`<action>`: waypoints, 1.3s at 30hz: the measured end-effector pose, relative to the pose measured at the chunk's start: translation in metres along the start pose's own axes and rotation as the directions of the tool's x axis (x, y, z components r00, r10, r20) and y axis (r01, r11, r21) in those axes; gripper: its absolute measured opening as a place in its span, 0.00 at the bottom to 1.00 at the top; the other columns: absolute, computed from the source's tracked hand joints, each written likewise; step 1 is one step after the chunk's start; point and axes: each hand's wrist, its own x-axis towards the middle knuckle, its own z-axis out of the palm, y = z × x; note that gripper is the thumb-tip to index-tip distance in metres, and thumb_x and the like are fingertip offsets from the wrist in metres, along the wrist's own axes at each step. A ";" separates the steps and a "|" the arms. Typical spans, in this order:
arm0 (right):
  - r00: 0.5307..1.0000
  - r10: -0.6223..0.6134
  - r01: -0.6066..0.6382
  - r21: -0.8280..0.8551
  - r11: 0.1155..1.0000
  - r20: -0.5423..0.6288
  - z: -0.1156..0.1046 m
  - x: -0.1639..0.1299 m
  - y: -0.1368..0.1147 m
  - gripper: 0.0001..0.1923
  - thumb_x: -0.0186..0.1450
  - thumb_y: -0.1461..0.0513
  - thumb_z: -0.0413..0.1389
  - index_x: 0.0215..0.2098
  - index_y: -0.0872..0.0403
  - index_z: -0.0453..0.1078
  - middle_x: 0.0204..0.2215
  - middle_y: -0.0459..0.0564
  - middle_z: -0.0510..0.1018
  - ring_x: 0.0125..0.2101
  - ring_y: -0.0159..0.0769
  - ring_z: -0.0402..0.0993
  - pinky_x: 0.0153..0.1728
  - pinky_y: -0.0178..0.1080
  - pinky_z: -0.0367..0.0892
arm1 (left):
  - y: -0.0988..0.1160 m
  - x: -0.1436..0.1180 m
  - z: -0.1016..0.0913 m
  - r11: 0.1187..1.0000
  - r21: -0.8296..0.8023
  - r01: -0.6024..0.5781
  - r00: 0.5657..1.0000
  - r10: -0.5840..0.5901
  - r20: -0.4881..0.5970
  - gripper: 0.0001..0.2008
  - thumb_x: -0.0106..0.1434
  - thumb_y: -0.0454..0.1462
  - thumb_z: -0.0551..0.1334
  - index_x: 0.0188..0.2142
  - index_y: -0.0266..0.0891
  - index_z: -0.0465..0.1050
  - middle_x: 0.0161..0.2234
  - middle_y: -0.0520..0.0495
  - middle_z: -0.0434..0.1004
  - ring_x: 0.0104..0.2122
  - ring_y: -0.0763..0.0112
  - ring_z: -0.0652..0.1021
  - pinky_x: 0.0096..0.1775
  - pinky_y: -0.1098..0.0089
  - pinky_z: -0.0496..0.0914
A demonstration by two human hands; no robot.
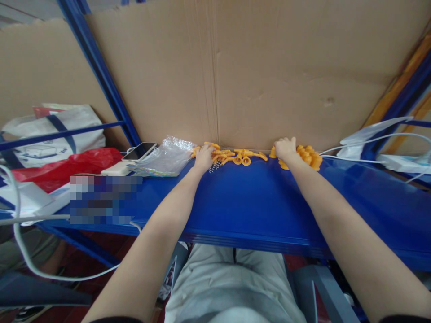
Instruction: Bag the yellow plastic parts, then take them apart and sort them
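Note:
At the back of the blue shelf (252,202), my left hand (203,158) reaches into a row of curved orange plastic parts (247,154). Its fingers are bent over the left end of that row, and whatever they grip is hidden. Small twisted metal pieces, like springs or screws (215,167), lie just right of this hand. My right hand (285,149) is closed at a cluster of orange cup-shaped plastic pieces (308,157), its fingertips mostly hidden. One such piece shows beside its fingers. Two round orange ends face me between the hands.
Left of the parts lie a clear plastic bag (171,157), a phone (139,151) and a red bag (70,168). A cardboard sheet (252,76) stands close behind the shelf. White cables (353,157) run at the right, and another cable (23,255) hangs at the left.

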 end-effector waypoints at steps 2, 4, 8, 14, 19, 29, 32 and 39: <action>1.000 0.007 -0.006 0.019 1.000 -0.009 0.004 0.002 0.000 0.16 0.69 0.61 0.51 0.47 0.60 0.78 0.47 0.67 0.78 0.52 0.52 0.70 0.53 0.55 0.55 | 0.003 -0.001 -0.005 0.999 0.041 -0.033 0.999 0.033 -0.013 0.19 0.61 0.24 0.56 0.42 0.46 0.79 0.60 0.41 0.72 0.62 0.50 0.68 0.61 0.46 0.62; 1.000 0.025 -0.025 0.032 0.999 0.002 0.007 0.004 -0.001 0.16 0.69 0.61 0.51 0.47 0.59 0.78 0.47 0.66 0.78 0.52 0.53 0.70 0.53 0.56 0.55 | 0.008 -0.003 -0.010 0.995 0.083 -0.055 0.998 0.058 -0.031 0.18 0.62 0.26 0.56 0.42 0.45 0.80 0.60 0.41 0.70 0.62 0.48 0.67 0.61 0.45 0.63; 0.999 0.043 -0.043 0.042 0.998 0.004 0.003 0.002 -0.009 0.18 0.67 0.65 0.49 0.49 0.60 0.77 0.50 0.68 0.77 0.54 0.56 0.68 0.53 0.59 0.56 | 0.019 -0.005 -0.016 0.989 0.113 -0.097 0.995 0.100 -0.021 0.19 0.65 0.28 0.54 0.44 0.42 0.82 0.58 0.39 0.71 0.56 0.49 0.69 0.58 0.46 0.65; 0.996 -0.084 0.088 0.159 0.983 -0.032 -0.017 -0.010 -0.038 0.21 0.69 0.64 0.47 0.56 0.62 0.73 0.55 0.68 0.75 0.60 0.55 0.66 0.58 0.56 0.56 | 0.032 -0.006 -0.013 0.976 0.102 -0.192 0.981 0.188 0.039 0.19 0.69 0.30 0.51 0.46 0.41 0.82 0.55 0.40 0.70 0.54 0.53 0.68 0.56 0.54 0.64; 0.973 -0.186 0.144 0.267 0.953 0.140 -0.024 -0.015 -0.066 0.22 0.68 0.62 0.52 0.60 0.55 0.70 0.61 0.61 0.73 0.61 0.53 0.68 0.58 0.53 0.60 | 0.041 -0.006 -0.016 0.960 0.182 -0.213 0.976 0.199 0.091 0.18 0.71 0.32 0.52 0.46 0.40 0.82 0.52 0.38 0.72 0.53 0.52 0.69 0.53 0.55 0.63; 0.974 -0.201 0.135 0.450 0.883 0.103 0.000 -0.010 -0.065 0.28 0.65 0.66 0.56 0.63 0.57 0.63 0.59 0.61 0.75 0.57 0.45 0.74 0.53 0.40 0.68 | 0.033 -0.006 0.002 0.939 0.194 -0.284 0.945 0.240 0.223 0.20 0.71 0.32 0.52 0.51 0.39 0.82 0.43 0.36 0.75 0.46 0.54 0.74 0.51 0.58 0.65; 0.978 -0.186 0.126 0.450 0.884 0.092 0.002 -0.009 -0.064 0.26 0.65 0.67 0.55 0.61 0.56 0.65 0.59 0.61 0.75 0.57 0.45 0.74 0.54 0.40 0.67 | 0.032 -0.008 0.004 0.947 0.164 -0.275 0.948 0.239 0.209 0.20 0.70 0.33 0.53 0.52 0.40 0.81 0.43 0.37 0.76 0.47 0.54 0.75 0.52 0.57 0.66; 0.984 -0.156 0.105 0.439 0.892 0.082 -0.013 -0.015 -0.068 0.16 0.68 0.65 0.54 0.54 0.56 0.69 0.54 0.62 0.77 0.54 0.47 0.75 0.51 0.41 0.68 | 0.037 -0.013 0.005 0.972 0.161 -0.173 0.970 0.140 0.199 0.21 0.71 0.36 0.52 0.59 0.46 0.76 0.51 0.37 0.75 0.55 0.50 0.73 0.57 0.51 0.63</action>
